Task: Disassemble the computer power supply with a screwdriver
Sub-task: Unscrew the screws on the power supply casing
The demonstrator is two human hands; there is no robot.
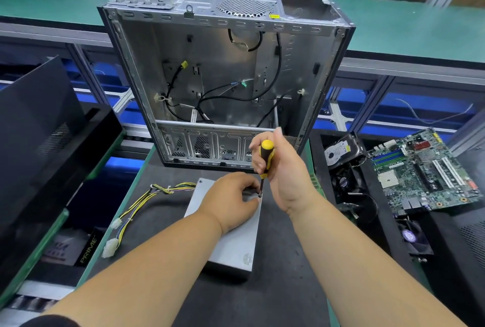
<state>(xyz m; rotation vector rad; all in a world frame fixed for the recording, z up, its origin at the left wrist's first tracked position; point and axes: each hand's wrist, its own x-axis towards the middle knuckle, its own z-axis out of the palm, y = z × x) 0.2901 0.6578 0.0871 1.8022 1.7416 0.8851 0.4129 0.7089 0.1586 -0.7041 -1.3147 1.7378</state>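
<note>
The grey metal power supply (pixel 233 245) lies flat on the dark mat, its yellow and black cable bundle (pixel 141 203) trailing off to the left. My left hand (pixel 231 200) rests on the top of the box near its far right corner, fingers curled down onto the metal. My right hand (pixel 280 169) grips a yellow and black screwdriver (pixel 265 161) upright. Its tip stands on the top of the box at the far right corner, just beside my left fingertips.
An emptied computer case (pixel 225 77) stands open right behind the power supply. A bin at the right holds a motherboard (pixel 425 169), a hard drive (pixel 338 153) and fans. A black side panel (pixel 36 127) leans at the left.
</note>
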